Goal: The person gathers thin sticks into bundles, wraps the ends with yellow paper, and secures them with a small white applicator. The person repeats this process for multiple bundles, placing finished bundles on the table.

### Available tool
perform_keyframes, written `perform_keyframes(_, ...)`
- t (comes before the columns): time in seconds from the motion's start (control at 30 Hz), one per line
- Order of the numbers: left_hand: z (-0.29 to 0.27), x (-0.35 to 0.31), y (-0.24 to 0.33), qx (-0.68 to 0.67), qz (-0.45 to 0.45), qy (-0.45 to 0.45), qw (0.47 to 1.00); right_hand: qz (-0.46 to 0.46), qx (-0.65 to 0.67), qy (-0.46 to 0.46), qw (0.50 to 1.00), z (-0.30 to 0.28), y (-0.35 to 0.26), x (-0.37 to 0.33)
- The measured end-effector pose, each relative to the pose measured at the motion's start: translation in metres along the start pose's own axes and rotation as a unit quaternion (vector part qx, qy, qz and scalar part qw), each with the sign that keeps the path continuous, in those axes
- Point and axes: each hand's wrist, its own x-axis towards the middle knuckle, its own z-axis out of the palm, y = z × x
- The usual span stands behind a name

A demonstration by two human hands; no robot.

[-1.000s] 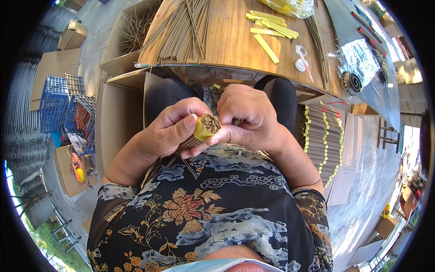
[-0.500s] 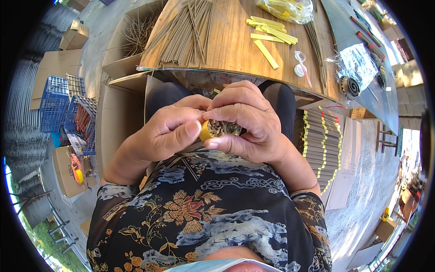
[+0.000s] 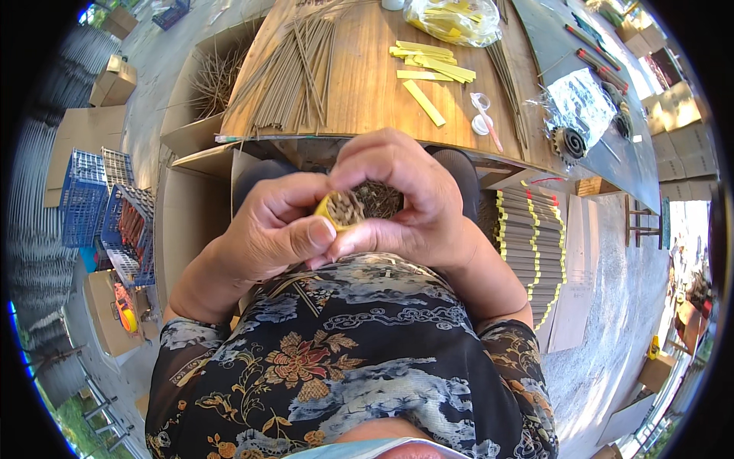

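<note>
Just in front of my chest, both hands grip a bundle of thin brown sticks (image 3: 348, 208), seen end-on. A yellow paper strip (image 3: 328, 207) goes around its near end. My left hand (image 3: 279, 226) is closed on the bundle's left side, its thumb along the strip. Curled over from the right is my right hand (image 3: 420, 203), its thumb under the bundle's end and its fingers meeting the left fingers at the top. Between my hands shows a dark brown textured patch; I cannot tell what it is. The bundle's far length is hidden.
The wooden table (image 3: 367, 99) ahead holds loose sticks (image 3: 294, 76), yellow strips (image 3: 424, 99), a plastic bag of strips (image 3: 455, 19) and a small white pot (image 3: 482, 125). Wrapped bundles (image 3: 531, 245) are stacked at right. Cardboard boxes (image 3: 187, 222) and blue crates (image 3: 84, 195) stand left.
The view has shifted slightly. My hands have tilted the bundle so its end faces up more, and my right thumb has moved left below it toward the left thumb.
</note>
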Motion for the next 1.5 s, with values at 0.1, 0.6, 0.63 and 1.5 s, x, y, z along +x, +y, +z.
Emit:
perform_keyframes(0.1, -0.001, 0.017, 0.007, 0.054, 0.115, 0.033, 0.991, 0.075, 0.023, 0.038, 0.996, -0.019, 0.008, -0.003)
perform_keyframes(0.6, -0.003, 0.082, 0.003, 0.041, 0.22, 0.076, 0.972, 0.447, -0.339, 0.184, 0.807, -0.14, 0.139, -0.123)
perform_keyframes(0.63, -0.003, 0.085, -0.001, 0.04, 0.216, 0.081, 0.972, 0.463, -0.274, 0.219, 0.814, -0.137, 0.129, -0.114)
perform_keyframes(1.5, -0.014, 0.108, -0.03, -0.001, 0.176, 0.066, 0.982, 0.371, -0.525, 0.104, 0.759, -0.143, 0.082, -0.084)
